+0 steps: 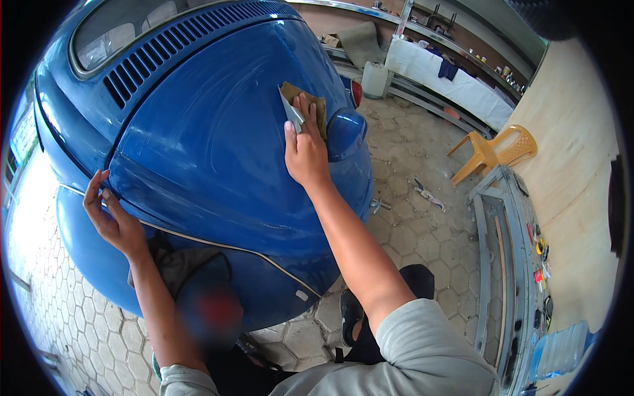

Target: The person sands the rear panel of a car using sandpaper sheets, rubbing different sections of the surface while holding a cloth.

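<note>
A blue car's rear lid (205,142) with pale, curved scuff marks lies before me. Under the fingers of my right hand (308,150) is a folded sheet of sandpaper (321,105), brown on one side and grey on the other, pressed to the paint near the lid's right side. A thumb and fingers grip it, beside a small blue lamp housing (346,132). My left hand (119,224) is empty, its fingers apart and bent, with the fingertips at the lid's left lower edge. Below it a dark cloth (188,261) rests on the blue fender.
To the right, a yellow plastic chair (496,153) stands on hexagonal paving. A grey metal frame bench (485,218) with small tools runs along the wall, a clear water jug (558,350) at its near end. A white jerrycan (376,80) stands behind the car.
</note>
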Tool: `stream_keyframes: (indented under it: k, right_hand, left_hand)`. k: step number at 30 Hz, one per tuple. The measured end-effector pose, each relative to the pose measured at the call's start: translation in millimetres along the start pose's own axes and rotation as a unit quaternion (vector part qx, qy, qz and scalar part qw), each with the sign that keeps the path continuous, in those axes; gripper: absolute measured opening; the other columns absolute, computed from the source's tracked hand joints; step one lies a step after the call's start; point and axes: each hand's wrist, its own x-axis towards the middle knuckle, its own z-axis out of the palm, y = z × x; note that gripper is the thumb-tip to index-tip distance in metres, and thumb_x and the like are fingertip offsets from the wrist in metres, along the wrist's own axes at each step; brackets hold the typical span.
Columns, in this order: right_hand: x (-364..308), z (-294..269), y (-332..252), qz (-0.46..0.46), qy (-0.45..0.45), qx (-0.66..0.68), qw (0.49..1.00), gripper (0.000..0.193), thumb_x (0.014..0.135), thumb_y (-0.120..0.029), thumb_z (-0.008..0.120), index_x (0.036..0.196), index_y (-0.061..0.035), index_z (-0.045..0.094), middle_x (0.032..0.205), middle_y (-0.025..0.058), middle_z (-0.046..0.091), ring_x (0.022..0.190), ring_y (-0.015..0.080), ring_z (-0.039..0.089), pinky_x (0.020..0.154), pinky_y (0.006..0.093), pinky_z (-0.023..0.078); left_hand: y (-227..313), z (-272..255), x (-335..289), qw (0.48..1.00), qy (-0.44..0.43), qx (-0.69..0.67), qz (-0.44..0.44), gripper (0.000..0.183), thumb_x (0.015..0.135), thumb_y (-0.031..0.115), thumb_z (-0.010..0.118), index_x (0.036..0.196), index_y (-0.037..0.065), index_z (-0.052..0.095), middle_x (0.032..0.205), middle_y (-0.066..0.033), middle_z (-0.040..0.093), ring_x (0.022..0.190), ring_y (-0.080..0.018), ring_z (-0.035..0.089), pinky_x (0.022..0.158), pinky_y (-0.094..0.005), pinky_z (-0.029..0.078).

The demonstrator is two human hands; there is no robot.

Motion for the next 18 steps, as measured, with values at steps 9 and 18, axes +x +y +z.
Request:
stream_keyframes:
  k: [9, 18]
  right_hand:
    - [-227.2, -25.2, 1.0, 0.070, -0.017, -0.048, 0.996, 0.062, 0.132, -0.026, 0.042, 0.183, 0.0091, 0.044, 0.193, 0.0309, 0.040, 0.180, 0.0587, 0.031, 0.145, 0.0628, 0.037]
    - [-155.1, -26.9, 37.1, 0.291, 0.048, -0.013, 0.956, 0.054, 0.130, -0.026, 0.048, 0.167, 0.0118, 0.060, 0.163, 0.0400, 0.064, 0.155, 0.0584, 0.059, 0.126, 0.0596, 0.053]
  left_hand:
    - [2.9, 3.8, 1.6, 1.000, -0.001, 0.004, 0.002, 0.036, 0.127, 0.006, 0.055, 0.158, 0.003, 0.071, 0.143, -0.0121, 0.083, 0.116, -0.0115, 0.071, 0.096, -0.0288, 0.053]
    - [-5.7, -2.6, -2.8, 1.000, -0.003, -0.011, -0.011, 0.035, 0.126, 0.005, 0.055, 0.156, 0.003, 0.072, 0.143, -0.0118, 0.083, 0.123, -0.0146, 0.073, 0.100, -0.0309, 0.054]
